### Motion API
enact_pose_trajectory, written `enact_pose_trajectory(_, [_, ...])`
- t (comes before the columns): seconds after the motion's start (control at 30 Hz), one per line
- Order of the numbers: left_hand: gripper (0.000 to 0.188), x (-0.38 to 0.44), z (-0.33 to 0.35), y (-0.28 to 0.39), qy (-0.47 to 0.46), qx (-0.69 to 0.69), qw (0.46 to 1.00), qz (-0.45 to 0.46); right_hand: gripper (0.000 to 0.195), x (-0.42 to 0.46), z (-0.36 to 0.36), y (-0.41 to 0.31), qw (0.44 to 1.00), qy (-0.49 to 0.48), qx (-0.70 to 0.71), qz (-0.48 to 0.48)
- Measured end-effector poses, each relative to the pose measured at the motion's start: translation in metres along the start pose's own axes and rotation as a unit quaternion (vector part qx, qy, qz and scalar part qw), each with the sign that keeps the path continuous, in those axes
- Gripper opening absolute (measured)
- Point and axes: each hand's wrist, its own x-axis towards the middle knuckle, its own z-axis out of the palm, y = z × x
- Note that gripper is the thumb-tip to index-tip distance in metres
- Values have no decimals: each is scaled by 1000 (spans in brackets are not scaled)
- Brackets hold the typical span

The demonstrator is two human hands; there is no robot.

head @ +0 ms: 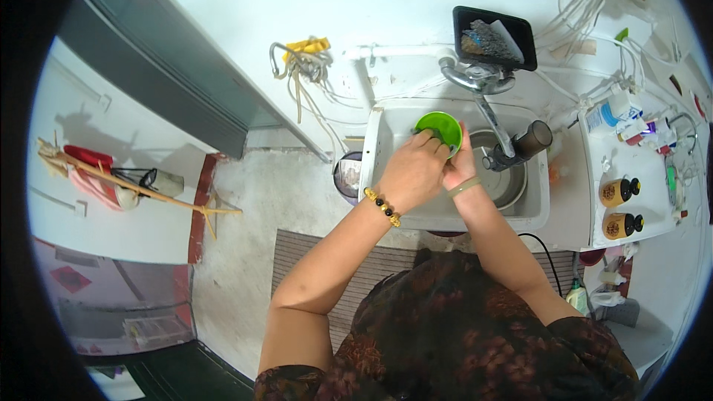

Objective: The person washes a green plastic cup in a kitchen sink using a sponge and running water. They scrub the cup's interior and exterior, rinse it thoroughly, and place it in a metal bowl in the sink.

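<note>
Over the white sink [543, 209], a bright green cup or small bowl [431, 120] is tilted with its mouth facing up towards me. My right hand [461, 162], below a pale bangle, grips it from the right side. My left hand [415, 164], wearing a gold and black bead bracelet, has its curled fingers inside the mouth. A greyish wad, perhaps a scrubber, peeks out around those fingers; most of it is hidden. To the right, a round metal basin [504, 192] sits in the sink beneath the faucet spout [493, 122].
A dark cylindrical fitting [521, 147] hangs on the spout. Above the faucet, a black tray [496, 39] holds steel wool. Two amber bottles [615, 193] stand on the right-hand counter [640, 167]. A bin [346, 175] is left of the sink; a striped mat [312, 256] lies below.
</note>
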Motion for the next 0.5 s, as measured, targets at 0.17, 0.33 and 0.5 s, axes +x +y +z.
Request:
enact_pose_trajectory(0.17, [23,-10,-4,-3,-126,-8,989,-74,44,-14,15,11,996,-42,-79,9])
enact_pose_trajectory(0.33, [27,-13,18,-16,69,-63,995,-37,54,-27,40,16,980,-150,-123,-35])
enact_pose_trajectory(0.5, [34,-16,11,-23,82,-173,980,-58,61,-32,57,22,959,-252,-132,-1])
